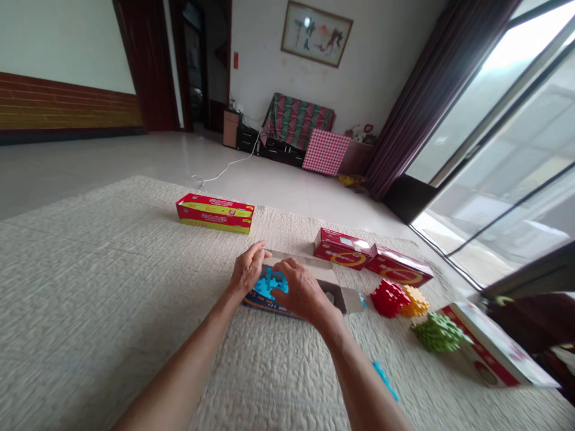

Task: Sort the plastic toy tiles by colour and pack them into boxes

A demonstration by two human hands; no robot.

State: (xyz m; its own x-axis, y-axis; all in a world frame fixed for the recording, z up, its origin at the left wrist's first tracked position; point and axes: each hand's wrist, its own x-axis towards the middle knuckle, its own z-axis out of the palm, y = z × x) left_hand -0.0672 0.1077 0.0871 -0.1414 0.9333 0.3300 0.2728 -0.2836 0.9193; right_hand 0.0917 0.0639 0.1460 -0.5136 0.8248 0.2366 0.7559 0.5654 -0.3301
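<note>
A long dark blue cardboard box (269, 304) lies open on the light quilted mat, with bright blue interlocking plastic pieces (269, 283) inside its left part. My left hand (248, 268) is closed around the box's left end, its fingers together over the corner. Above the blue pieces, my right hand (302, 291) reaches over the box with thumb and fingers curved and apart; the pieces show in the gap. Its far fingertips are partly hidden. At the right end, a cardboard flap (353, 300) stands folded out.
A red and yellow-green box (215, 214) lies ahead to the left. Two dark red boxes (344, 248) sit ahead to the right. Nearer are red pieces (390, 298), yellow pieces (415, 301), green pieces (440, 332), a white-and-red box (503, 344) and a loose blue piece (385, 380).
</note>
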